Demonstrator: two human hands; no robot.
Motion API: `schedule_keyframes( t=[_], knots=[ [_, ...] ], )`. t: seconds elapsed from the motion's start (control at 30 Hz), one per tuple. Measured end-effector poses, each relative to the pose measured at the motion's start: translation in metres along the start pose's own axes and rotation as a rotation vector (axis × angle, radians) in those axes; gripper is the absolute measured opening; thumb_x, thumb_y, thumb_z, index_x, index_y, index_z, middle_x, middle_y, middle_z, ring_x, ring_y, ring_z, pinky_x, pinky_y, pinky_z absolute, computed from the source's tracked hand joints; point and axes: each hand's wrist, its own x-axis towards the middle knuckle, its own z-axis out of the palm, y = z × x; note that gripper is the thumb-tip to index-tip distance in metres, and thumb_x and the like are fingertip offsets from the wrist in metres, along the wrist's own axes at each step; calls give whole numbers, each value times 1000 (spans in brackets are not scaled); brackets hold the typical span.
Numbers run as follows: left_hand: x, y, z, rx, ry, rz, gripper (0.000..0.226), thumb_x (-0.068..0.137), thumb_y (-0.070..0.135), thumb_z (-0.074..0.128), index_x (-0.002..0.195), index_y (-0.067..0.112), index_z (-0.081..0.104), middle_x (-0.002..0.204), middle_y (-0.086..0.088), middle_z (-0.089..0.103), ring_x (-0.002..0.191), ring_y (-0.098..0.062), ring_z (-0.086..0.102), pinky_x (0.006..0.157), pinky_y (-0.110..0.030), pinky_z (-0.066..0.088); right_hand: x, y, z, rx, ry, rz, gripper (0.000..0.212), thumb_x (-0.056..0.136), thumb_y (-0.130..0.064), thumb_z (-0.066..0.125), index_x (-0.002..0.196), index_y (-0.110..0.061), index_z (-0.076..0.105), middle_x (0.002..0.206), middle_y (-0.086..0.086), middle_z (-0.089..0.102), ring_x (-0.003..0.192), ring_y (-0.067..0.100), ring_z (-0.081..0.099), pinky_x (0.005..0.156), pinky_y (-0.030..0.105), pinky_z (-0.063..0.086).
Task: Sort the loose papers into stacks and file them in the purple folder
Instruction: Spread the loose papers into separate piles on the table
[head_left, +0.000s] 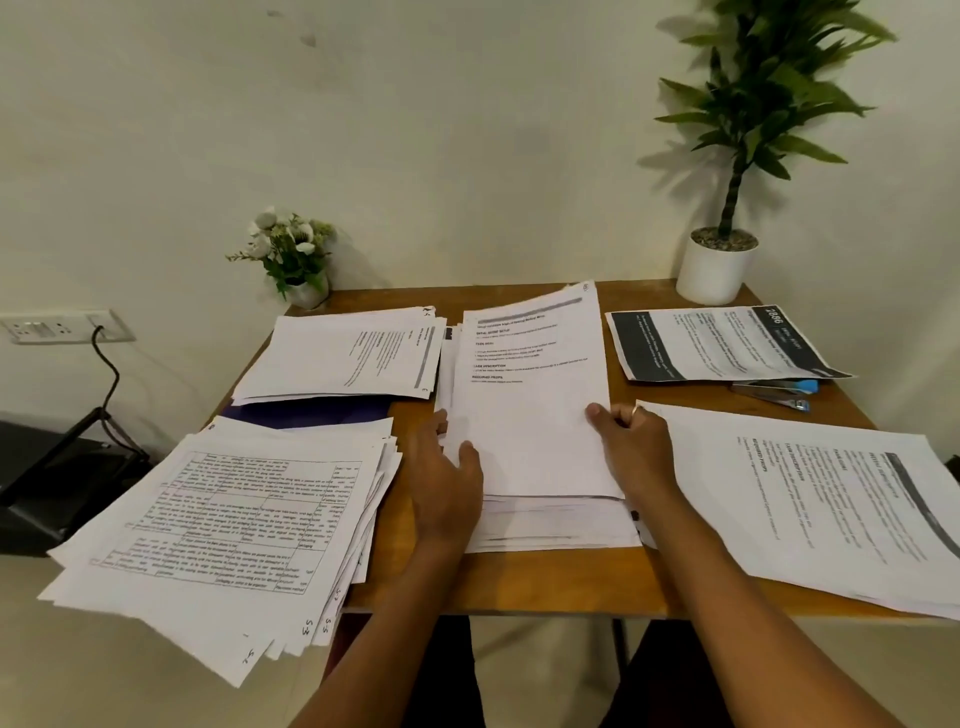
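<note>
From the head view, both hands close on the centre stack of papers (530, 415), which lies lengthwise on the wooden table (545, 582). The left hand (444, 467) takes the stack's left edge, thumb laid over the top sheet and fingers tucked along the side. The right hand (636, 447) takes the right edge, thumb pressed on the top sheet and fingers curled against the side, a ring (637, 409) showing on one of them. The top sheets lift slightly at their far end. Just left of the left hand lies a fanned pile of table-printed sheets (223, 525), its near corner hanging past the table's edge. Beyond that pile, ahead and left of the left hand, a strip of the purple folder (311, 413) shows, flat on the table and mostly covered by another stack of printed pages (343, 358). Just right of the right hand lies a further stack of pages (831, 499) turned sideways. Ahead of that hand rest a blue stapler (779, 392) and, past it, sheets with a dark band (722, 343). At the table's far edge stand a small pot of white flowers (296, 254) to the left and a leafy plant in a white pot (717, 270) to the right.
</note>
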Motion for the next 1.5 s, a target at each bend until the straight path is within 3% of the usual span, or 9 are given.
schedule_keyframes(
  t=[0.2, 0.37, 0.53, 0.63, 0.8, 1.0, 1.17, 1.33, 1.5],
  knots=[
    [-1, 3, -1, -10, 7, 28, 49, 95, 12, 65, 142, 17, 49, 139, -1, 53, 127, -16, 51, 104, -32, 48, -4, -2, -1, 172, 20, -41, 26, 96, -31, 69, 120, -23, 67, 111, -9, 71, 100, 10, 66, 81, 20, 53],
    [-4, 3, -5, -132, 22, 7, 44, 98, 15, 64, 139, 21, 49, 126, -1, 59, 117, -18, 59, 96, -32, 57, -7, 1, 1, 185, 99, -59, 19, 94, -32, 71, 108, -19, 70, 105, -7, 71, 103, 15, 66, 84, 21, 53],
    [-7, 5, -5, -31, -27, 47, 26, 102, 23, 58, 127, 15, 60, 126, -3, 63, 118, -22, 61, 96, -47, 58, -7, 0, -6, 314, 98, -68, 32, 93, -29, 72, 123, -19, 66, 119, -6, 69, 108, 10, 64, 84, 17, 51],
    [-7, 5, -6, -39, -37, 74, 24, 103, 24, 56, 124, 14, 60, 124, -3, 65, 116, -20, 62, 94, -42, 59, -7, -2, -7, 401, 60, -69, 37, 92, -22, 74, 127, -21, 63, 120, -5, 69, 111, 11, 65, 94, 24, 54],
    [-5, 1, -5, -11, -26, 102, 26, 103, 26, 54, 123, 12, 62, 118, -3, 67, 110, -18, 63, 86, -18, 54, -2, -2, -8, 475, 83, -69, 66, 87, -9, 78, 143, -24, 48, 135, -5, 59, 119, 10, 59, 86, 18, 53],
    [-5, 0, -5, -10, -30, 105, 26, 103, 26, 54, 123, 12, 61, 118, -2, 66, 110, -18, 62, 89, -25, 56, -4, 4, -8, 436, 17, -52, 42, 91, -19, 75, 132, -21, 63, 119, -11, 71, 108, 10, 69, 86, 28, 58],
    [-6, 4, -6, -20, -34, 86, 28, 103, 27, 53, 124, 11, 61, 116, 0, 64, 108, -14, 61, 81, -9, 47, -6, 4, -9, 432, 20, -51, 28, 93, -26, 72, 120, -22, 66, 112, -14, 71, 104, 8, 68, 81, 23, 56],
    [-7, 2, -6, -65, -39, 79, 28, 103, 30, 52, 125, 14, 60, 120, -1, 65, 112, -17, 62, 91, -26, 55, -4, 4, -9, 450, 31, -33, 32, 93, -26, 73, 125, -20, 68, 116, -7, 73, 109, 14, 68, 85, 27, 57],
    [-9, 6, -7, -76, -20, 73, 29, 102, 31, 52, 125, 15, 60, 121, -1, 65, 113, -16, 61, 94, -29, 55, 1, -10, -18, 526, 9, -20, 31, 92, -19, 74, 122, -21, 70, 116, -5, 75, 107, 13, 71, 84, 29, 60]
  ],
)
